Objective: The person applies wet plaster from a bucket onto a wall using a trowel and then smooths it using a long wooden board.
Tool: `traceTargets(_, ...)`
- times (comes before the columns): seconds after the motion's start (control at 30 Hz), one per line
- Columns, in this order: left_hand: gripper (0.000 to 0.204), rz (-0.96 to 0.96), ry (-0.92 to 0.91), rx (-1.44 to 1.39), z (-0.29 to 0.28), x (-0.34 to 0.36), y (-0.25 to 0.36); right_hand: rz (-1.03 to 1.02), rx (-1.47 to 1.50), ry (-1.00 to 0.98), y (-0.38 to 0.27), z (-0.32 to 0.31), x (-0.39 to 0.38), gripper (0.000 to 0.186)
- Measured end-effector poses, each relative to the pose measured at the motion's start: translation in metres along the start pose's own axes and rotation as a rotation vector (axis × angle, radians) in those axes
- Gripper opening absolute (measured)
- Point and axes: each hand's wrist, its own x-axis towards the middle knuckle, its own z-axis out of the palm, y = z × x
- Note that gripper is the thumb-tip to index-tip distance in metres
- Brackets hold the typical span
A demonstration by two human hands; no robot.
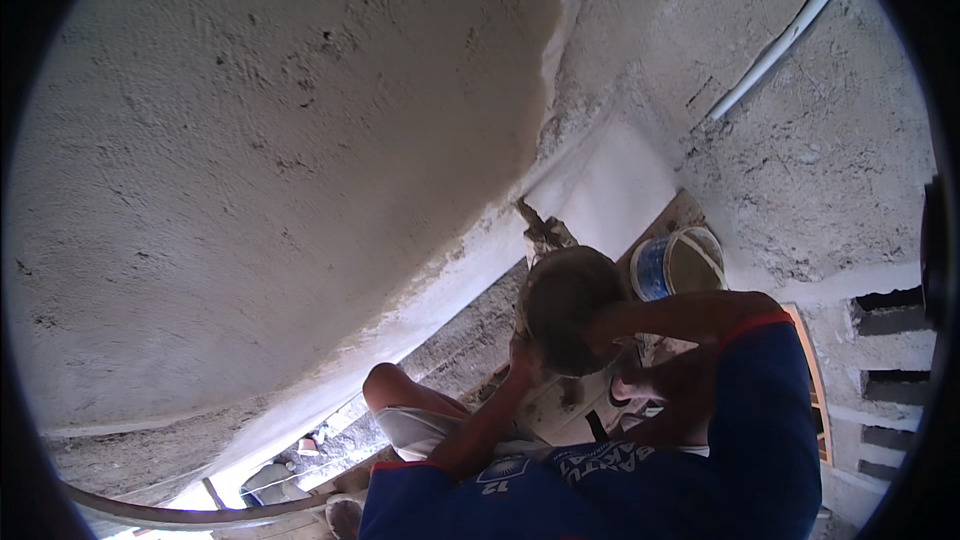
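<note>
Only real package here is a round bucket (676,262) sitting low by the rough wall, right of the middle. It's showing a blue label band around its side, a pale rim and a light handle lying across the open top. Not seeing any signs or screens anywhere.

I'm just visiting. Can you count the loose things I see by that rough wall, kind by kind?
Round grey pan, held up by another person: 1
Blue bucket: 1
White pipe along the wall: 1
Total: 3
</note>
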Motion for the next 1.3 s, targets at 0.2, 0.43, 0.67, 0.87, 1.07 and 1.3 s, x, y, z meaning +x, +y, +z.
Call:
traceTargets(0.2,0.025,-0.337,-0.111,-0.155,0.018,-0.014,0.087,0.002,-0.46,0.02,-0.005,-0.062,-0.072,0.013)
traceTargets(0.43,0.026,-0.389,0.045,-0.364,0.011,-0.03,0.134,0.505,-0.244,0.085,0.001,-0.052,-0.035,0.019)
traceTargets(0.67,0.029,-0.336,0.074,-0.332,0.018,-0.03,0.136,0.329,0.114,-0.176,0.007,-0.009,-0.028,0.022)
traceTargets(0.87,0.03,-0.363,0.082,-0.501,0.01,-0.027,0.131,0.525,0.219,0.166,-0.025,-0.099,-0.083,0.02)
traceTargets(1.07,0.029,-0.326,0.06,-0.669,0.016,-0.029,0.164,0.245,-0.27,0.315,-0.007,-0.01,-0.054,0.011)
traceTargets(1.3,0.021,-0.242,0.052,-0.632,0.004,-0.029,0.167,0.445,0.102,0.374,-0.025,-0.094,-0.119,0.015)
